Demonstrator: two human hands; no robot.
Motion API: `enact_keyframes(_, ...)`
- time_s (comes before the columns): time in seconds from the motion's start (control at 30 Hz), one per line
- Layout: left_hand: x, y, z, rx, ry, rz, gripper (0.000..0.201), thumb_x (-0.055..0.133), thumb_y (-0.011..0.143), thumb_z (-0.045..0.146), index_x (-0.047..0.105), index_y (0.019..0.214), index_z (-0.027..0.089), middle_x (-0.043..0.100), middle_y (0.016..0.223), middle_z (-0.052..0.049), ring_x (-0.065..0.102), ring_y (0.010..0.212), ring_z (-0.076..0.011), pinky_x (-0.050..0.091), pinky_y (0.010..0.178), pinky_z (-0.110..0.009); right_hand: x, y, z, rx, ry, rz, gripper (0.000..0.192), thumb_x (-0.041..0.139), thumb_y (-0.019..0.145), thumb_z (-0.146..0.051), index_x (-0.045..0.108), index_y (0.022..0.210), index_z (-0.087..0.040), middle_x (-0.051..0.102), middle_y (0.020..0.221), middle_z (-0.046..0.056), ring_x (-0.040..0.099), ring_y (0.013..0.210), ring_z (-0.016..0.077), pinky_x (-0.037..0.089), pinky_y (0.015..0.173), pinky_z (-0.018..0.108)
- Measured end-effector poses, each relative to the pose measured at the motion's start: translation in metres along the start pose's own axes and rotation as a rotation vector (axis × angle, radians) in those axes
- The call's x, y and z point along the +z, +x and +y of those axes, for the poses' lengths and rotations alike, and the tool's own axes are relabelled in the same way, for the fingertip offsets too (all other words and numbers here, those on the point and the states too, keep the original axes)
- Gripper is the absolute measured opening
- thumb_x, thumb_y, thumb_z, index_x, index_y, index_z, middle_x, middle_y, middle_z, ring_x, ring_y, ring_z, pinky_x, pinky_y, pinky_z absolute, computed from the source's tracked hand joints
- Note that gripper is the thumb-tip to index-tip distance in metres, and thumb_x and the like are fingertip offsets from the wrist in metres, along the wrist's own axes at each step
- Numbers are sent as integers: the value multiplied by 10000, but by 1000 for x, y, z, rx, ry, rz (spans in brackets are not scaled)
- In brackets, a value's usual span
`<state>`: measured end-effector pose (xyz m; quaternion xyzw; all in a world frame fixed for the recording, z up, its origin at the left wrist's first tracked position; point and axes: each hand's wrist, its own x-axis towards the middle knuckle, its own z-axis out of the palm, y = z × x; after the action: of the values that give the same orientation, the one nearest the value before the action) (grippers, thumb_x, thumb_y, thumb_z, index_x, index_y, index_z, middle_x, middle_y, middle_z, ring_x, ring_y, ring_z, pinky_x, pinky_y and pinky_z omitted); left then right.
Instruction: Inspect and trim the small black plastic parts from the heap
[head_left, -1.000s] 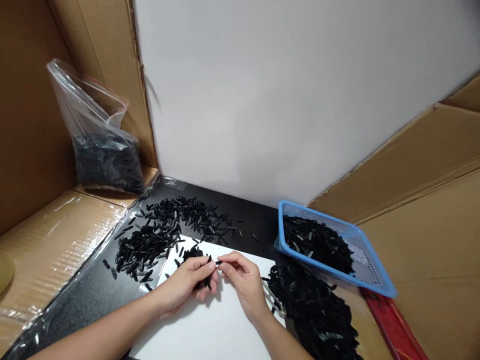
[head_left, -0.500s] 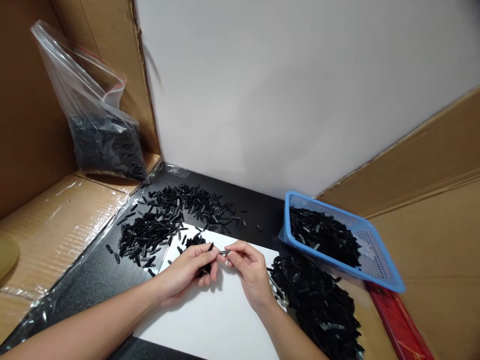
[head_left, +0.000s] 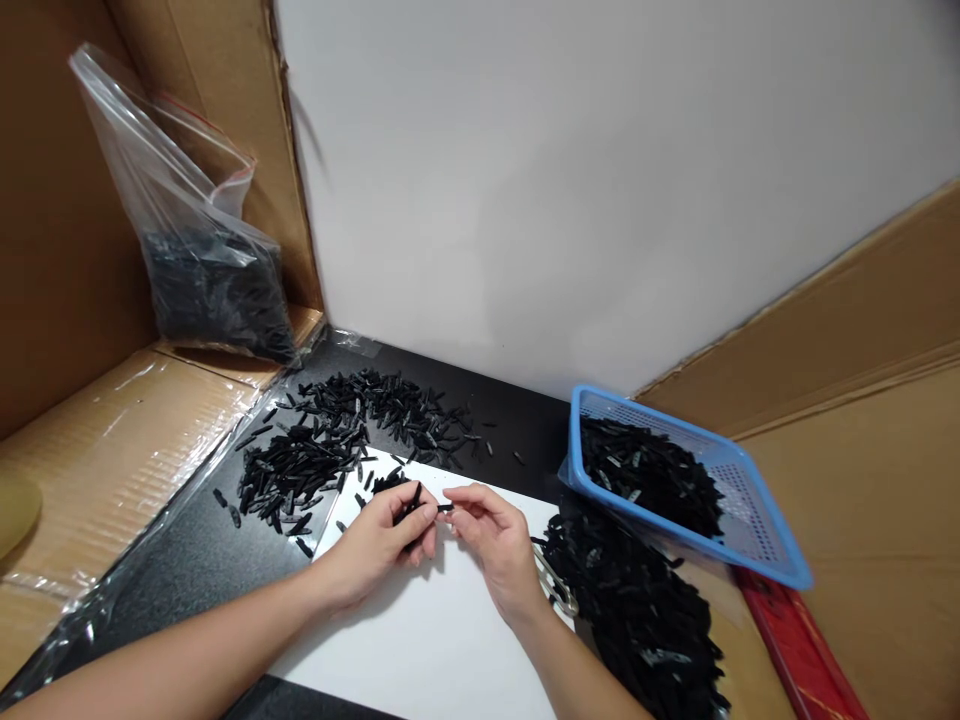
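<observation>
Left hand point(head_left: 382, 546) pinches a black piece point(head_left: 445, 508), its length pointing at the right hand point(head_left: 499, 548), whose grip I can't tell.

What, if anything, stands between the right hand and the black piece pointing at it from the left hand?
Nothing visible: the right hand is close beside that black piece, which the left hand holds. Whether the right hand touches it is too small to tell.

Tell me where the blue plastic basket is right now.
In the head view, the blue plastic basket is on the right side, just beyond the large heap of small black pieces.
</observation>
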<state>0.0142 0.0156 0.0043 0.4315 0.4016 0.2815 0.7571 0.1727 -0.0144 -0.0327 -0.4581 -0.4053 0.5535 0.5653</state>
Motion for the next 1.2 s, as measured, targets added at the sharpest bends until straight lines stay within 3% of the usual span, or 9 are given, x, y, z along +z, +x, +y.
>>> enact_keyframes(0.17, 0, -1, -3, 1, 29, -11, 321, 664, 808, 463, 547, 773, 166, 577, 594, 27, 448, 509, -80, 264, 480, -199, 0, 1, 0, -48, -47, 33, 113, 774, 740, -333, 758, 747, -222, 628, 704, 8, 563, 657, 162, 450, 620, 289)
enact_keyframes(0.33, 3, -3, -1, -78, -135, -36, 302, 558, 871, 463, 562, 844, 162, 623, 632, -15, 442, 512, -96, 243, 467, -201, -1, 2, 0, -15, -9, 59, 162, 785, 721, -374, 780, 778, -222, 601, 724, 12, 552, 663, 164, 436, 600, 289)
enact_keyframes(0.57, -2, -2, -4, -69, -137, -84, 344, 634, 833, 479, 624, 871, 138, 595, 633, -12, 411, 521, -86, 208, 472, -209, 0, 2, -3, 18, 27, 65, 204, 788, 708, -399, 773, 801, -218, 586, 736, 8, 555, 650, 162, 447, 598, 295)
enact_keyframes(0.7, -3, -3, -5, -103, -150, -133, 365, 638, 824, 494, 651, 839, 130, 573, 586, -4, 386, 483, -83, 186, 459, -224, 2, 0, -7, 16, 74, 45, 207, 746, 744, -395, 716, 802, -199, 598, 752, 13, 544, 628, 151, 449, 595, 283)
enact_keyframes(0.83, -2, -6, -2, -174, -131, -184, 395, 640, 809, 519, 664, 819, 125, 558, 530, 0, 381, 451, -83, 175, 448, -226, 5, -3, -11, 52, 192, -22, 205, 697, 774, -393, 645, 798, -197, 597, 752, 11, 476, 553, 116, 357, 480, 228)
enact_keyframes(1.0, -3, -9, -1, -212, -143, -211, 424, 631, 802, 548, 654, 760, 127, 545, 470, 0, 370, 431, -89, 180, 444, -234, 6, -5, -9, 108, 28, -164, 279, 658, 831, -409, 704, 1000, -190, 479, 541, -50, 348, 452, 98, 252, 429, 230)
enact_keyframes(1.2, -3, -10, 0, -217, -123, -232, 456, 571, 839, 566, 671, 838, 122, 543, 479, 5, 354, 419, -83, 174, 438, -234, 8, -1, -8, 53, 69, -124, 203, 728, 771, -401, 749, 813, -204, 478, 652, -35, 365, 433, 71, 247, 429, 247)
